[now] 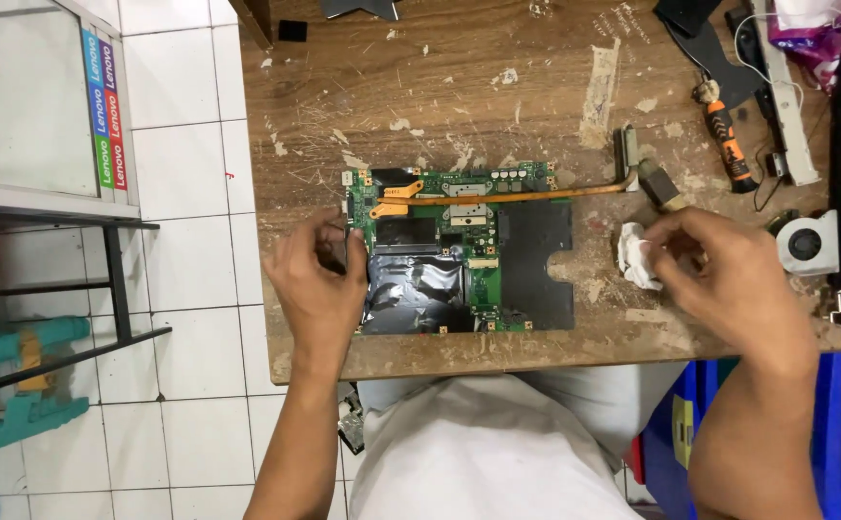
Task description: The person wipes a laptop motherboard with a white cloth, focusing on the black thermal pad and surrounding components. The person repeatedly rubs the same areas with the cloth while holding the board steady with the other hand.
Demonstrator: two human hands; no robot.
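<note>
Head view: the left hand (316,279) curls loosely on the left edge of the green circuit board (459,252) lying mid-table — the right hand (719,273) pinches a crumpled white tissue (635,256) just right of it. Bare scarred wooden table (420,87) lies beyond; an orange-handled screwdriver (729,140) and a small fan (806,244) crowd the right.
</note>
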